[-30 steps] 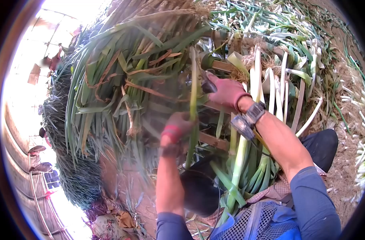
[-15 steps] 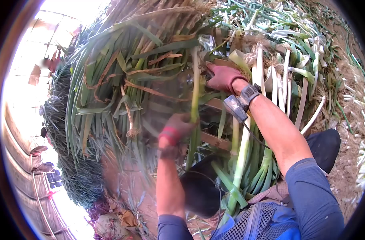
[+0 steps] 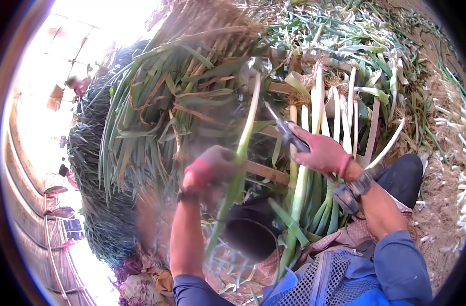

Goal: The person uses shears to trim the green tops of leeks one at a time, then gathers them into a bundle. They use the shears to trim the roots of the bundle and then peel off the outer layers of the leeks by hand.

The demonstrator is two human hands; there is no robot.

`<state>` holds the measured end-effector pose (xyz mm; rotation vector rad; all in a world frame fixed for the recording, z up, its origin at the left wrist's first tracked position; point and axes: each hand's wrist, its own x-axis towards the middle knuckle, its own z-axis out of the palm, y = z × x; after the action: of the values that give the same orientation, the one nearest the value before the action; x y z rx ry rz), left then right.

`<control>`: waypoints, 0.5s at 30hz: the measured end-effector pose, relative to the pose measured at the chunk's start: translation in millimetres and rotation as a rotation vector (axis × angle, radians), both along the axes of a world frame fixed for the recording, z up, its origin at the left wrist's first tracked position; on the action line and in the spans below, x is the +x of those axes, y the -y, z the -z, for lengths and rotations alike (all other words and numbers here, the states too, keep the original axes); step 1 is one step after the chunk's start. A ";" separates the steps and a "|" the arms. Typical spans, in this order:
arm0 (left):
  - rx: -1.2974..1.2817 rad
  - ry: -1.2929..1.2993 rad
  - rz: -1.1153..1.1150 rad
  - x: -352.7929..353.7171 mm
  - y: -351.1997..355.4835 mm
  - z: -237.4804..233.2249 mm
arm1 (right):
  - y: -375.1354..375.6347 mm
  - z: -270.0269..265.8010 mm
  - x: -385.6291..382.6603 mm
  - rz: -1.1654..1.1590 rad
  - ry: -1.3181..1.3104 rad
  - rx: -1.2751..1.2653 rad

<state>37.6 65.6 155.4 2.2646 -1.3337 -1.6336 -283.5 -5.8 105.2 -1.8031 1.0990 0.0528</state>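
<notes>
My left hand (image 3: 215,164), in a glove with a red cuff, is wrapped round a long green onion stalk (image 3: 249,118), its pale end up and its leaves hanging down. In my right hand (image 3: 322,153), also gloved, is a dark-handled cutting tool (image 3: 293,136) with a thin blade pointing up and left. Just right of this hand, white onion stalks (image 3: 345,115) with rooty ends stand side by side. A large bundle of untrimmed green onions (image 3: 151,102) lies beyond my left hand.
A wooden slat (image 3: 266,172) runs between my hands. Leaf scraps (image 3: 345,30) cover the far side. Stacked green onions (image 3: 97,153) rise at the left, with a person (image 3: 80,86) behind. Peeled stalks (image 3: 465,204) lie at the right edge. My knees are close below.
My right hand has moved down and nearer, and its tool now shows. My left hand has shifted left and slightly down with the stalk, which leans more.
</notes>
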 end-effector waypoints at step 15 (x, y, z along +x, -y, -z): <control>-0.176 0.026 0.647 -114.8 -109.9 -19.5 | -36.0 -0.6 -45.4 -0.021 0.047 -0.118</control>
<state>-77.2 175.5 174.8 1.8604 -2.2806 -1.5295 -328.9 30.1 105.9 -1.9112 1.0688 -0.0427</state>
